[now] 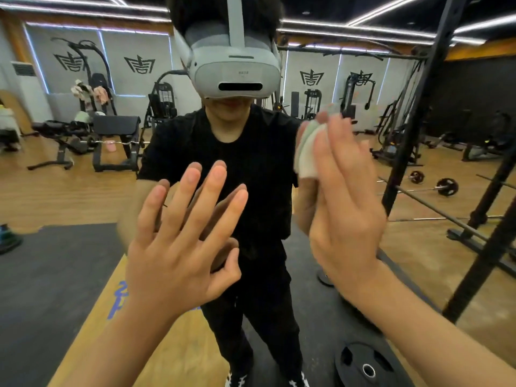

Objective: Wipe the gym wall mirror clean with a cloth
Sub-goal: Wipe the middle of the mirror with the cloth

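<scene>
The wall mirror (83,191) fills the whole view and reflects a person in black clothes with a white headset. My left hand (181,241) is flat against the glass at centre left, fingers spread and straight. My right hand (346,208) is raised at centre right, fingers straight, pressing a folded pale green and white cloth (308,152) against the mirror. Only the cloth's left edge shows past my fingers, together with its reflection.
In the reflection there are weight machines, a bench (111,135) at left, a black rack post (418,107) at right, a barbell (435,188) on the wooden floor and a black weight plate (365,364) low at right.
</scene>
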{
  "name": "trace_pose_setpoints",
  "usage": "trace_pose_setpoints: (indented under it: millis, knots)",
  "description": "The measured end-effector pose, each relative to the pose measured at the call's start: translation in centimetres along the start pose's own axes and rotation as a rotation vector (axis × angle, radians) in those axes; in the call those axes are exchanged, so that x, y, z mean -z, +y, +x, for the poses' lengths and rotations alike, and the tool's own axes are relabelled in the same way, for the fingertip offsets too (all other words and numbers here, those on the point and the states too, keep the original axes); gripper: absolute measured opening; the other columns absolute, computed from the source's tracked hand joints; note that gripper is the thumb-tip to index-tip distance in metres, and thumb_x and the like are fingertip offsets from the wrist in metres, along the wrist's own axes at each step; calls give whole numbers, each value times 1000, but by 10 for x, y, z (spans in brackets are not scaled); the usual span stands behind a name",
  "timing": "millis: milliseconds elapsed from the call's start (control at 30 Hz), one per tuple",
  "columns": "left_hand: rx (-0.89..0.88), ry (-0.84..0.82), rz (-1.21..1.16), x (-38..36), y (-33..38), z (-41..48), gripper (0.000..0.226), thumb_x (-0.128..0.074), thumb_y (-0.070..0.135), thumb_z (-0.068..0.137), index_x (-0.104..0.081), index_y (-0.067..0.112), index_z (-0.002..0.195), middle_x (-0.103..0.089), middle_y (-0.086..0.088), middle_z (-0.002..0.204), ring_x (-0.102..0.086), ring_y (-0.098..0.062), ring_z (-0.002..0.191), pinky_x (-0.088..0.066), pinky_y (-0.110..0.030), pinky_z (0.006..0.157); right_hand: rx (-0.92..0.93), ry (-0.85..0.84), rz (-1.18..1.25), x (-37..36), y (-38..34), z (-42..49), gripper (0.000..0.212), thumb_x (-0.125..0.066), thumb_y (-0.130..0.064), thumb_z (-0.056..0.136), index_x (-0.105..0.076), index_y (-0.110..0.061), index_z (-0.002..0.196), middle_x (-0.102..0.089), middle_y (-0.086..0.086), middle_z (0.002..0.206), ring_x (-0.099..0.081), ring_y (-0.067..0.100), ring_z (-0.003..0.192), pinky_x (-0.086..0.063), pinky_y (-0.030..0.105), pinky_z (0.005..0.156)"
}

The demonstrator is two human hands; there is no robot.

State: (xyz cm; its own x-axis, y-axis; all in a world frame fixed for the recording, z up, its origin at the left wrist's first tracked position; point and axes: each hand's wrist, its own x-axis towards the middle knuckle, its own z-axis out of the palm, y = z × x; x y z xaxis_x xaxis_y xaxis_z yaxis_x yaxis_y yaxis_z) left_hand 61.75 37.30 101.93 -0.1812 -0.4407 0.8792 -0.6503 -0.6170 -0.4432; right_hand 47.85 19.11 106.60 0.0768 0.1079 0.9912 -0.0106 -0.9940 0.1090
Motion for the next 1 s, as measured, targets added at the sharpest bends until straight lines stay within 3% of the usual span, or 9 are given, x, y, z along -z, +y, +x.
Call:
trace_pose_setpoints:
  millis: [167,233,267,333,433,533,733,867,1000]
  knots:
    - [3,10,-2,0,-1,-1,77,-55,44,92,-39,18,164,-30,-16,171,-25,-36,160,-17,-53,130,295,-291,8,1,-12,-110,58,-69,-3,99,-48,-14,152,-51,8,155,-50,21,143,-41,41,118]
    - [11,18,-2,0,-1,-1,77,-55,42,92,-40,18,163,-31,-16,171,-25,-36,159,-16,-53,130,403,-290,-98,12,9,-100,59,-72,-4,96,-50,-12,150,-55,10,151,-52,21,141,-40,44,119]
    - [13,22,-2,0,0,-1,76,-55,41,92,-41,18,163,-31,-16,170,-25,-36,159,-16,-53,130,382,-220,-185,17,17,-83,54,-72,-3,95,-53,-8,145,-57,17,149,-53,26,140,-40,49,118]
    - [15,22,0,-1,0,-1,76,-54,41,92,-40,18,163,-31,-16,170,-24,-36,160,-16,-53,131,160,-41,-240,24,35,-35,40,-65,-4,101,-56,4,140,-55,29,145,-47,41,140,-35,62,118]
    - [21,19,2,-2,0,-2,76,-53,42,92,-39,18,164,-30,-16,171,-24,-36,160,-17,-54,130,-127,143,-99,15,38,23,39,-42,-12,112,-53,16,136,-51,37,143,-42,51,141,-23,57,123]
    - [25,23,0,-2,0,-3,78,-55,42,91,-39,19,164,-29,-15,171,-24,-36,160,-19,-55,128,-91,33,-92,-9,-4,0,50,-62,12,95,-48,10,144,-47,31,150,-43,43,144,-28,52,124]
    - [24,2,-5,-1,-1,-1,78,-54,44,92,-37,20,165,-25,-14,173,-21,-34,161,-20,-55,127,165,-108,-1,-7,-14,-62,44,-63,1,102,-52,-7,144,-53,14,148,-50,27,143,-39,43,119]
    - [30,0,-1,3,1,0,78,-56,44,92,-37,20,165,-20,-12,175,-20,-34,161,-18,-54,129,109,-107,134,-3,-14,-62,39,-65,3,100,-62,-8,138,-58,12,145,-52,26,142,-45,46,115]
    - [0,-72,-48,10,-3,2,78,-57,46,93,-37,19,164,-12,-11,177,-15,-34,162,-15,-54,129,7,-115,167,-3,-27,-66,40,-60,4,103,-57,-4,141,-55,14,149,-49,28,144,-45,51,115]
